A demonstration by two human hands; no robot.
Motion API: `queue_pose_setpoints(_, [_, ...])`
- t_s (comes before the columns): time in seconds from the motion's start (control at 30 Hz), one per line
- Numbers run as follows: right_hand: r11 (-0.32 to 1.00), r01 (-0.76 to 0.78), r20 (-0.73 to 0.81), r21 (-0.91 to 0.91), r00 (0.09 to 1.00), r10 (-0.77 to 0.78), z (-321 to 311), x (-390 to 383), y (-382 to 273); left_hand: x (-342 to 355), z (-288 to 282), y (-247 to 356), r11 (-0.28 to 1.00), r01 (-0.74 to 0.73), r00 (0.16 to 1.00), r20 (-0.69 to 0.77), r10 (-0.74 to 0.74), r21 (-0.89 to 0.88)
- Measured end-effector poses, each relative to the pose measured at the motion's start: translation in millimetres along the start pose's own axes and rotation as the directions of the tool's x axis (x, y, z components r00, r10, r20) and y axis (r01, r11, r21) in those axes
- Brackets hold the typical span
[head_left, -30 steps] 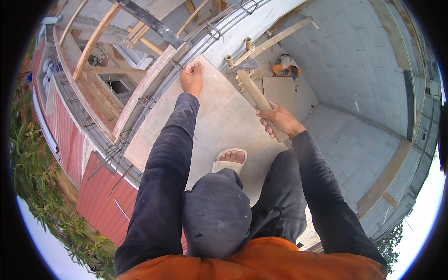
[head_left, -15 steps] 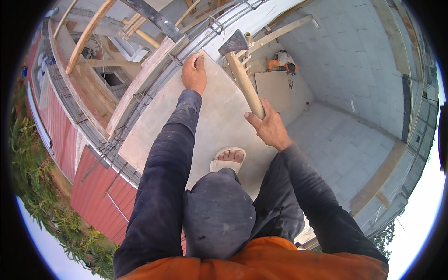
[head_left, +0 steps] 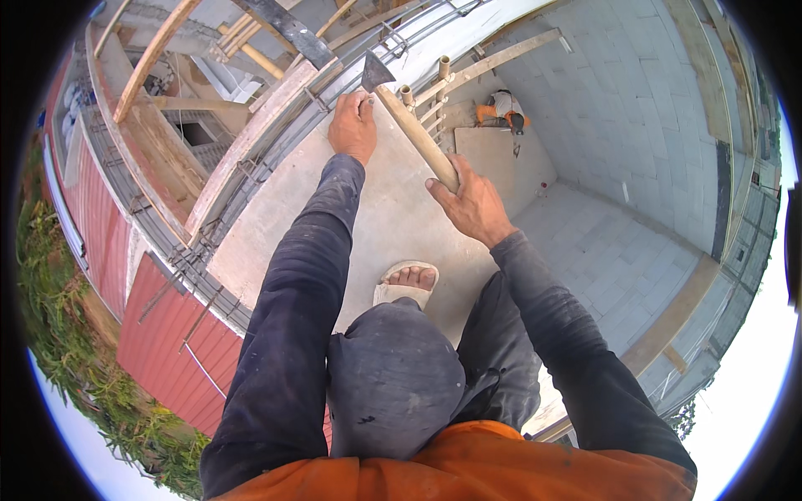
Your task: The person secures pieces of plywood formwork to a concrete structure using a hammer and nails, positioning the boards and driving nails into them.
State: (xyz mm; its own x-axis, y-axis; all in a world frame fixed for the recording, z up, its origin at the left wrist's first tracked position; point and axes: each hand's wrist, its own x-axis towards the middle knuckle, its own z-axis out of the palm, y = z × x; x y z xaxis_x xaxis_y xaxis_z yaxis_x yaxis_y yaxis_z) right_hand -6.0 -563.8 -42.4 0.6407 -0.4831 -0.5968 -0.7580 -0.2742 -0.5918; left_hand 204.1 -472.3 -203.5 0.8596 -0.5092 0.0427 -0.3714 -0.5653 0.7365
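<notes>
My right hand (head_left: 476, 204) is closed round the wooden handle of a hatchet (head_left: 418, 138). The hatchet's dark metal head is raised just beyond and to the right of my left hand (head_left: 352, 129). That hand is pinched at the far corner of a pale flat board (head_left: 276, 221). A tiny grey tip shows between its thumb and finger, but its kind is too small to tell. My sandalled foot (head_left: 409, 277) rests on the same board, in front of my bent knee.
Steel rebar and a wooden formwork plank (head_left: 251, 150) run along the board's left side. On the right, a deep room with grey block walls (head_left: 618, 117) drops away. Another person (head_left: 504, 111) is down there. Red metal roofing (head_left: 171, 351) lies lower left.
The hatchet and my right hand have moved left, bringing the metal head closer to my left hand. My left hand stays pinched at the board's corner.
</notes>
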Motion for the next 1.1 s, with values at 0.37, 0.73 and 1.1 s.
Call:
queue_pose_setpoints(0.37, [0.990, 0.069, -0.051, -0.125, 0.996, -0.076, -6.7, 12.8, -7.9, 2.4, -4.8, -3.9, 0.999, 0.027, 0.998, 0.061, -0.025, -0.027])
queue_pose_setpoints(0.73, [0.994, 0.090, -0.075, -0.055, 0.993, -0.094, -11.0, 4.4, -17.2, -73.2, -60.9, -20.3, 0.877, -0.268, 0.853, 0.522, 0.023, 0.399])
queue_pose_setpoints(1.1, [0.995, 0.028, -0.087, -0.091, 0.996, -0.036, -3.1, 29.1, -5.3, -66.2, -60.1, -23.4, 0.849, -0.270, 0.786, 0.613, -0.078, 0.454])
